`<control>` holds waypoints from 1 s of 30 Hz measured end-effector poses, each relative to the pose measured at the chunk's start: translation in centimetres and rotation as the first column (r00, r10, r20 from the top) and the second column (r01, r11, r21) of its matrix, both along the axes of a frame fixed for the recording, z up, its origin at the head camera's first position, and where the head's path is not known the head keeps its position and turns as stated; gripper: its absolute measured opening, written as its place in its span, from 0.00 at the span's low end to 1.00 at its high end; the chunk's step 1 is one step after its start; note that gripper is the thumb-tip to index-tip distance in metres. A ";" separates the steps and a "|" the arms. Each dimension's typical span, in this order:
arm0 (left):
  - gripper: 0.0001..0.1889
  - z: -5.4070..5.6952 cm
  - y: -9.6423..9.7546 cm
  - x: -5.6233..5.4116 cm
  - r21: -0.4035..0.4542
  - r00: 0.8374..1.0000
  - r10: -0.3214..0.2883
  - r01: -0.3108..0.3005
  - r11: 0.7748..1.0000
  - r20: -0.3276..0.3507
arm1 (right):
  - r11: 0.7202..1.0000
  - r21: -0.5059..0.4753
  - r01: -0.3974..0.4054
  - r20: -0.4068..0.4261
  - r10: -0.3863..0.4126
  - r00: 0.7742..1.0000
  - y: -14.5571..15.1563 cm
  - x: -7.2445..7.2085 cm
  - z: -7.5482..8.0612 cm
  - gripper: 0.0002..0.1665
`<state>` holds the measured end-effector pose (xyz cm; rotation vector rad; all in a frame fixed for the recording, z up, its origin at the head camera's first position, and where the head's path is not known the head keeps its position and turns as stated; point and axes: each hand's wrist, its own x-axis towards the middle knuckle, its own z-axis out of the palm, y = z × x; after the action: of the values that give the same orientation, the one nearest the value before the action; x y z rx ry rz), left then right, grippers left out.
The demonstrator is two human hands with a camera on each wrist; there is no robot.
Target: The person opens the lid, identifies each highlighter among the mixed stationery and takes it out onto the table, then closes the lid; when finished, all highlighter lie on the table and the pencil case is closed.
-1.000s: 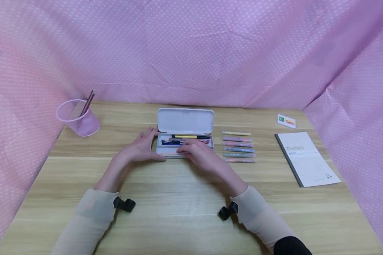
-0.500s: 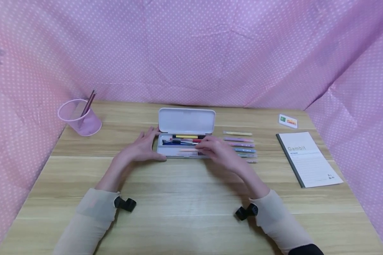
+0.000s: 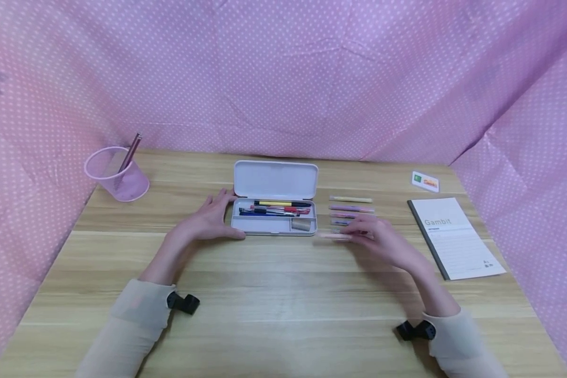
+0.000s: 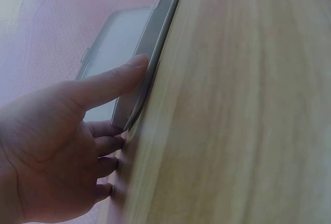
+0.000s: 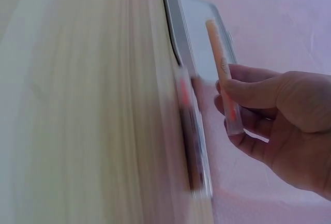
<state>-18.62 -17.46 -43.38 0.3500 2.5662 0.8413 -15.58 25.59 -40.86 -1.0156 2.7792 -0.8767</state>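
Observation:
My left hand holds the left end of an open white pencil case, thumb at its front edge and fingers at its far left corner. In the left wrist view the thumb lies against the case's side wall. A slim peach-coloured pen with a clear end is pinched between thumb and fingers of my right hand. That pen overlaps the front of a row of pastel pens right of the case. Inside the case lie several pens in the long compartment and a grey-brown block in a small one.
A pink cup with dark pencils stands at the far left of the wooden table. On the right lie a notebook and a small white card-like piece. A pink dotted curtain hangs behind.
My right hand has lifted the peach pen out of the case's front compartment and carried it right, to the front of the pen row. My left hand stays at the case.

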 end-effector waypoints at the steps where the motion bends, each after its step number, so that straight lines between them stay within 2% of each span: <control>1: 0.59 0.0 0.0 0.0 0.001 1.000 0.000 0.000 1.000 0.000 | 1.000 0.017 0.009 0.001 -0.009 1.000 0.5 0.1 0.0 0.16; 10: 0.58 -0.1 0.0 0.0 -0.003 1.000 -0.004 0.004 1.000 -0.006 | 0.992 0.117 0.045 0.029 -0.049 0.998 3.0 0.5 0.2 0.17; 24: 0.59 0.1 0.1 0.0 -0.009 1.000 0.006 -0.006 1.000 0.002 | 0.985 0.168 0.044 -0.003 -0.044 0.999 3.0 0.3 -0.8 0.16; 30: 0.59 0.2 0.1 0.1 0.001 1.000 0.007 -0.007 1.000 0.005 | 0.981 0.190 0.048 0.016 -0.052 0.999 2.8 0.4 -0.8 0.16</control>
<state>-18.52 -17.34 -43.16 0.3395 2.5638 0.8448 -15.21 28.39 -41.64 -0.9055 2.8157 -0.6073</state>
